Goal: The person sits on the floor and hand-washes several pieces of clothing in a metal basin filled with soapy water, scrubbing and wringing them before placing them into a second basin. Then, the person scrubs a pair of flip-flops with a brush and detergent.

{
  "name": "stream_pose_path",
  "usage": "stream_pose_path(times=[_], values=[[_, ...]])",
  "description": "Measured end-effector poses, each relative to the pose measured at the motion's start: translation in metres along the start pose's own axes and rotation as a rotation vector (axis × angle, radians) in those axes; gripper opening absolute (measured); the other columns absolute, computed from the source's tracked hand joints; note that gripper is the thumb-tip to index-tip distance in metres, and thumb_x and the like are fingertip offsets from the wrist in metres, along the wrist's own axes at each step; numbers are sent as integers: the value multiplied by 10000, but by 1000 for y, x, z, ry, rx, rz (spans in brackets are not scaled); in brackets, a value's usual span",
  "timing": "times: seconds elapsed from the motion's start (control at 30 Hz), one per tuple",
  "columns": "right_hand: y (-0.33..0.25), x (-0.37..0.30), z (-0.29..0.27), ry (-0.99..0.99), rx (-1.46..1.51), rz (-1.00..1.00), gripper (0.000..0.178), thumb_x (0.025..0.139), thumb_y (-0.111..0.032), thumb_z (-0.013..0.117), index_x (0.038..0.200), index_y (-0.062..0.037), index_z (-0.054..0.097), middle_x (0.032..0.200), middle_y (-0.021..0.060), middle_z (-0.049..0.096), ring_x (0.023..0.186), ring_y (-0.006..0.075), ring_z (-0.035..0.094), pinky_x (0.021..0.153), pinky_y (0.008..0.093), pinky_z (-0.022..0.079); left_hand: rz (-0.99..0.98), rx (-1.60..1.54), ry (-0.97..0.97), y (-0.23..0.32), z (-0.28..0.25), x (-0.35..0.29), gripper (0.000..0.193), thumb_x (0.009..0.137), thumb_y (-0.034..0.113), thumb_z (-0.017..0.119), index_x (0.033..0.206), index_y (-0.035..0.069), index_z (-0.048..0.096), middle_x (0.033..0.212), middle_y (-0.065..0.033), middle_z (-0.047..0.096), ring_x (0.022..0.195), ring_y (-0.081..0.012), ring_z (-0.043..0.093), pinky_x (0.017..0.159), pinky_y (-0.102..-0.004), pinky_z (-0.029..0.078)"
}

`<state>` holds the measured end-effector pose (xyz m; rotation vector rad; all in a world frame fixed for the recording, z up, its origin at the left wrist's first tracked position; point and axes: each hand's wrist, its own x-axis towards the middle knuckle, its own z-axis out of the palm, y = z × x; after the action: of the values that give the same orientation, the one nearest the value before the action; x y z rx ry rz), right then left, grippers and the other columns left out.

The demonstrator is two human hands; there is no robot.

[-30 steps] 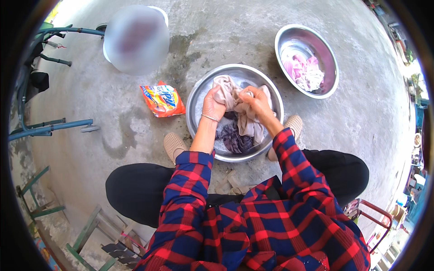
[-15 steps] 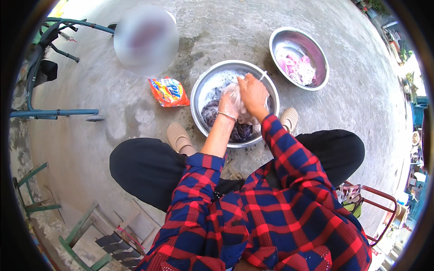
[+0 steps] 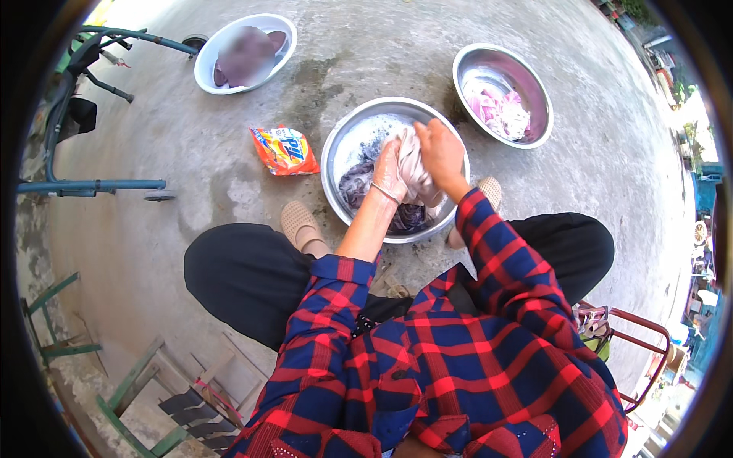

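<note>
A pale beige garment (image 3: 413,164) is bunched up between my hands, raised over a metal basin (image 3: 330,183) on the ground in front of me. My left hand (image 3: 388,172), with a bracelet at the wrist, is closed round the garment's left side. On its right side my right hand (image 3: 441,155) grips the cloth with curled fingers. Dark wet clothes (image 3: 356,185) lie in the basin below, with whitish suds (image 3: 368,131) around them. The garment's lower end hangs down onto the dark clothes. Exactly where it ends cannot be made out.
An orange detergent bag (image 3: 285,151) lies left of the basin. Farther off, a white tub (image 3: 210,82) contains brownish-purple cloth, partly blurred. A second metal basin (image 3: 544,136) at right holds pink and white clothes. Blue metal bars (image 3: 99,187) stand at left, a red-framed seat (image 3: 649,330) at right.
My right hand has shifted slightly right and turned over the cloth. The garment is now drawn into a more twisted, narrower bunch. My left hand has turned more upright.
</note>
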<state>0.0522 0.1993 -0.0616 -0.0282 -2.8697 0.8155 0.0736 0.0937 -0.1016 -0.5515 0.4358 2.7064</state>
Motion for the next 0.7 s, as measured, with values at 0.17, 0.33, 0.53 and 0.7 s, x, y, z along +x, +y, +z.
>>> stream_pose_path(times=[0.17,0.33,0.53,0.7], values=[[48,48,-19,-54,229,185,488,776,-514,590,1025,-96,547,872,172,630,861,327,605,770,404,452,352,337,102,47,17,10,322,745,74,691,1030,20,551,957,-83,616,856,-172,607,768,-313,504],[73,40,4,-243,217,127,579,618,-344,758,1116,-152,533,1071,206,491,1008,369,521,848,393,437,375,635,239,55,-31,39,541,641,36,706,1149,21,520,1073,-128,576,940,-213,581,861,-313,454],[89,2,57,-671,-224,31,648,636,-326,697,1250,-298,491,1374,73,380,1192,416,400,950,579,349,194,2004,377,22,-56,49,678,702,403,656,1333,286,436,1495,-171,117,1354,-447,62,1053,-585,155],[99,8,83,-789,-257,22,664,641,-313,688,1268,-279,471,1340,102,387,1188,408,386,922,569,375,-63,2409,112,0,-83,61,630,807,542,489,1377,306,360,1523,-77,67,1369,-430,-21,966,-709,143]])
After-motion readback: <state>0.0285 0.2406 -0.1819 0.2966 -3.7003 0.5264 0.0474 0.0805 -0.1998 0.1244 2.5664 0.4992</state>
